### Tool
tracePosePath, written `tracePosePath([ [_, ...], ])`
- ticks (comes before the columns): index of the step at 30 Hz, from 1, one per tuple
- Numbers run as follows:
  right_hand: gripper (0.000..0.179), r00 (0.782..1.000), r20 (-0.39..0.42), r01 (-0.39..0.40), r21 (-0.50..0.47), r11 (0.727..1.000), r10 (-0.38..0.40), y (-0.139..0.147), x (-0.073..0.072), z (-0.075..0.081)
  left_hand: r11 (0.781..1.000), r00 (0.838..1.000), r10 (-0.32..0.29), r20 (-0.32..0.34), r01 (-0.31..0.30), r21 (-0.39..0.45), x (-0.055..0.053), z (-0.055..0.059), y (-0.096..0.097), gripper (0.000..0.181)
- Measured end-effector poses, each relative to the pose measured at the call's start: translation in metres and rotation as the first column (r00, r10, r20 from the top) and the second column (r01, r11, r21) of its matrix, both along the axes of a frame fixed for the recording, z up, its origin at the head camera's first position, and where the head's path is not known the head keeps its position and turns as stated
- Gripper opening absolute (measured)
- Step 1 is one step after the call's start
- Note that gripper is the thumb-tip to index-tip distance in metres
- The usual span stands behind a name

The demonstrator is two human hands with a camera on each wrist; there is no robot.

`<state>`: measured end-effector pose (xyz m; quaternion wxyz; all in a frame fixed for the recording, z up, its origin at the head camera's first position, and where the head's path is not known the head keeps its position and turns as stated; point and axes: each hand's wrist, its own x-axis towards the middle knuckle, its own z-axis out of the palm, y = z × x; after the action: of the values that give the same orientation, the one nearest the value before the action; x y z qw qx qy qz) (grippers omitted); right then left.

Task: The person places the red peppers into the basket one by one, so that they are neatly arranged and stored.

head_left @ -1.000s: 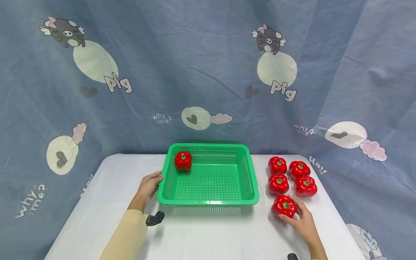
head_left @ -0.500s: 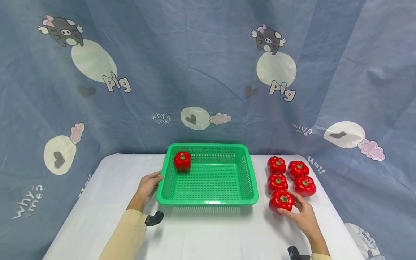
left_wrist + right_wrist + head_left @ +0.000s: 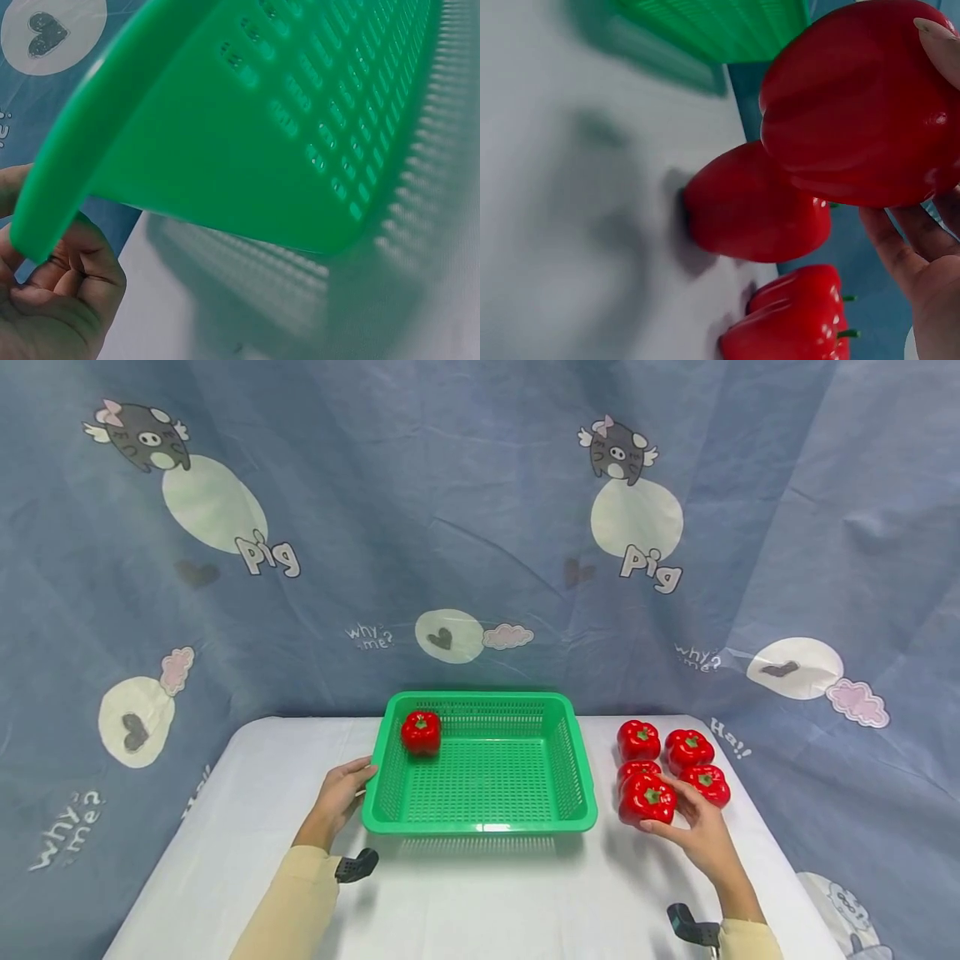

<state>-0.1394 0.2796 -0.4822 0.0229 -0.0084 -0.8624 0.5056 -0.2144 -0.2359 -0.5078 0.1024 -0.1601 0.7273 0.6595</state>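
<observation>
My right hand holds a red bell pepper with a green stem, thumb on the near side and fingers behind. In the right wrist view this bell pepper is raised off the table, above the others. A green plastic basket with slotted walls stands at the middle of the table, one red bell pepper in its far left corner. At the basket's left side my left hand grips the rim; up close, the fingers curl around the rim's edge.
Several more red bell peppers stand grouped to the basket's right, one partly hidden behind the held one. A white cloth covers the table. Behind hangs a blue curtain with pig prints.
The held bell pepper has risen from the table and moved away from me, now overlapping the one behind it. My left hand and the basket have stayed in place.
</observation>
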Motion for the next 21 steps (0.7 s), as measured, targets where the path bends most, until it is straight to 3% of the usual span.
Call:
tracePosePath([
  [21, 0.073, 0.999, -0.028, -0.021, -0.028, 0.999, 0.021, -0.01, -0.021, 0.015, 1.0, 1.0, 0.001, 0.015, -0.001, 0.008, -0.001, 0.001, -0.001, 0.049],
])
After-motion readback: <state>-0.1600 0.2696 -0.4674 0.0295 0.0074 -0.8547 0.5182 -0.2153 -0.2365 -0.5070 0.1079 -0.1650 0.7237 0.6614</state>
